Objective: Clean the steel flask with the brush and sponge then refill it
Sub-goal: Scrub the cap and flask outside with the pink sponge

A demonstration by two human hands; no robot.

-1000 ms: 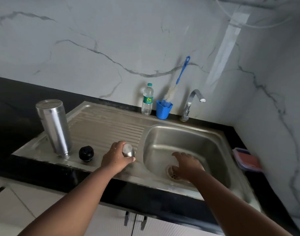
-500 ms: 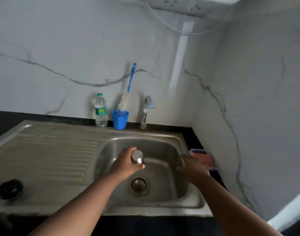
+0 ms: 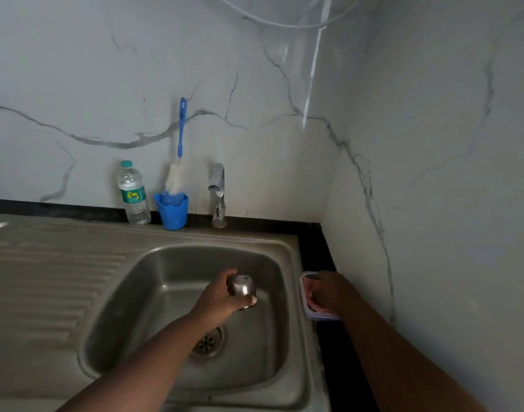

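I see a steel sink (image 3: pixel 287 346) with its basin below me. My left hand (image 3: pixel 217 298) curls around a small steel flask cap (image 3: pixel 242 288) over the basin. My right hand (image 3: pixel 332 291) rests on a pink sponge (image 3: pixel 309 295) in its tray (image 3: pixel 320 316) on the counter; I cannot tell its grip. A blue bottle brush (image 3: pixel 180 144) stands in a blue cup (image 3: pixel 172 212) beside the tap (image 3: pixel 218 194).

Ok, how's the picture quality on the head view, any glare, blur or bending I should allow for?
Head view: dim, flat light; a soft highlight sits on the small steel cap gripped by the left hand; the right hand over the pink sponge in its shallow tray looks slightly soft; wide-angle bending curves the steel sink rim; the blue-handled bottle brush is sharp enough.
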